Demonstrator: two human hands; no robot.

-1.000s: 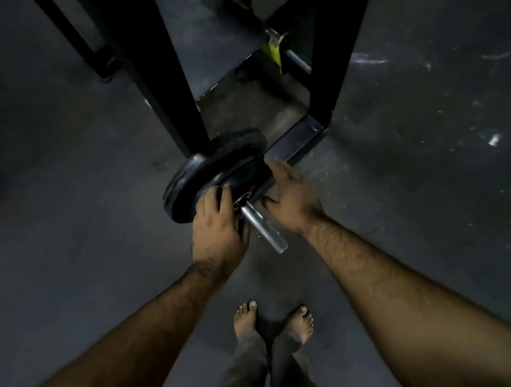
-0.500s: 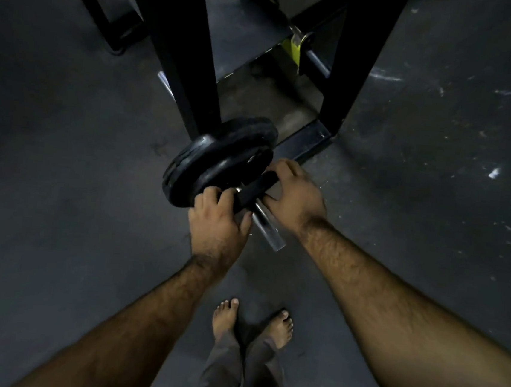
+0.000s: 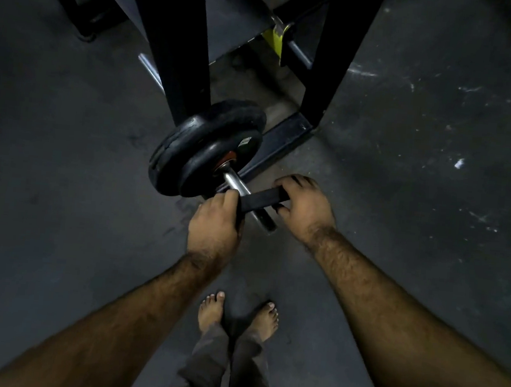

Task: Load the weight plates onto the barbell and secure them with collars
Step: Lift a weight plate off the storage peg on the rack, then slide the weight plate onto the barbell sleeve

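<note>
Two black weight plates sit side by side on the barbell's chrome sleeve, which points toward me. A flat black collar lies across the sleeve near its end, a short way out from the plates. My left hand grips the collar's left end and my right hand grips its right end. The sleeve's tip pokes out below the collar. An orange-red ring shows at the plates' centre hole.
A black steel rack with thick uprights and a floor foot stands just behind the plates. A yellow bar catch holds the barbell shaft farther back. The floor is dark rubber with white scuffs. My bare feet stand below the sleeve.
Both hands have pulled back from the plate face toward the sleeve's end, carrying the black collar with them. More bare chrome sleeve now shows between plates and collar.
</note>
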